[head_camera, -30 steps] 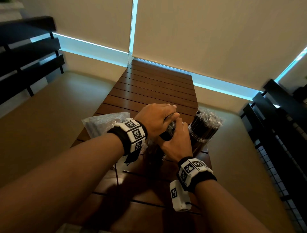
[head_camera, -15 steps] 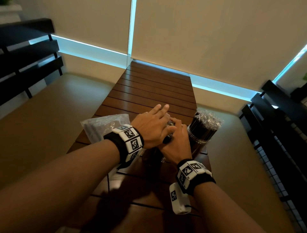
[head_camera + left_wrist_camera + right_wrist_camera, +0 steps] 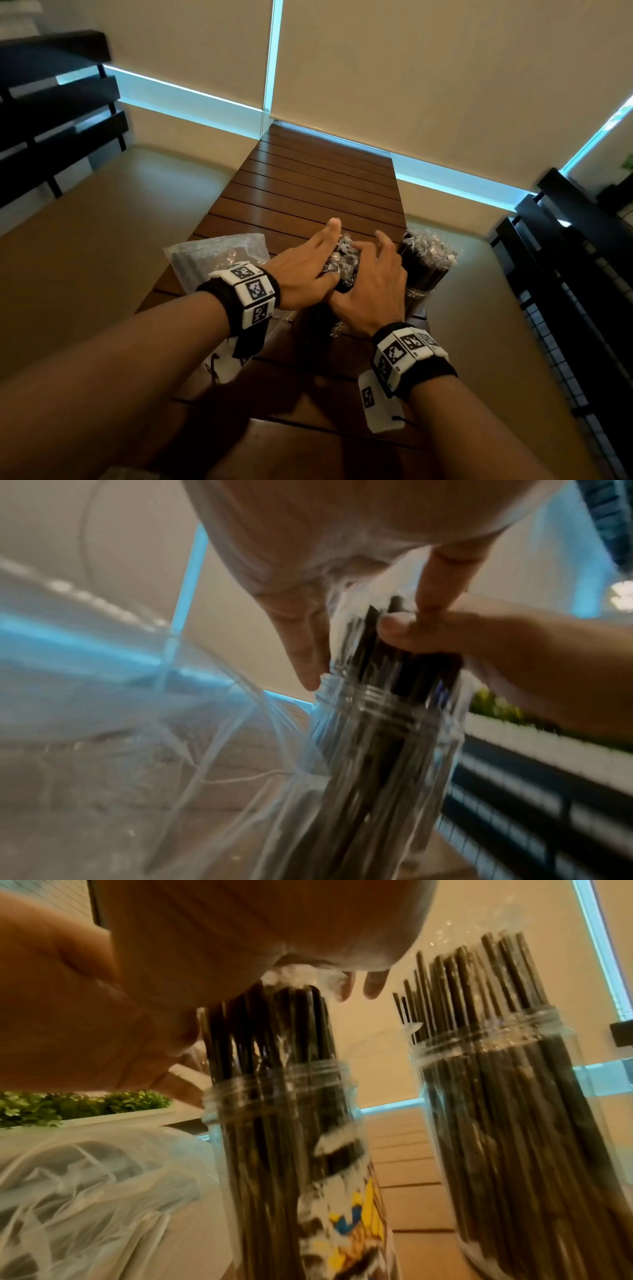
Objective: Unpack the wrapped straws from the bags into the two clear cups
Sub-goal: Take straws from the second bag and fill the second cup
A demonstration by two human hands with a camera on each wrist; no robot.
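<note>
Two filled cups (image 3: 507, 1096); plastic bag (image 3: 219, 257) left.

Both hands, left (image 3: 301, 270) and right (image 3: 371, 291), close together, fingers extended, forearms outstretched.

Head view: from above and behind both forearms, facing forward and down along the slatted table (image 3: 308, 192) toward the blinds; mid-range, wide-angle
Left wrist view: from under the left hand (image 3: 308, 561), looking along the palm, very near the near cup (image 3: 383, 723); blurred
Right wrist view: low by the tabletop under the right hand (image 3: 240, 934), looking up and forward, close to the near cup (image 3: 284, 1096) and the far cup (image 3: 496, 1056)
Shared by all: the near cup's straw tops and both hands
Shared by head and right wrist: far cup (image 3: 424, 270), plastic bag (image 3: 212, 255)
</note>
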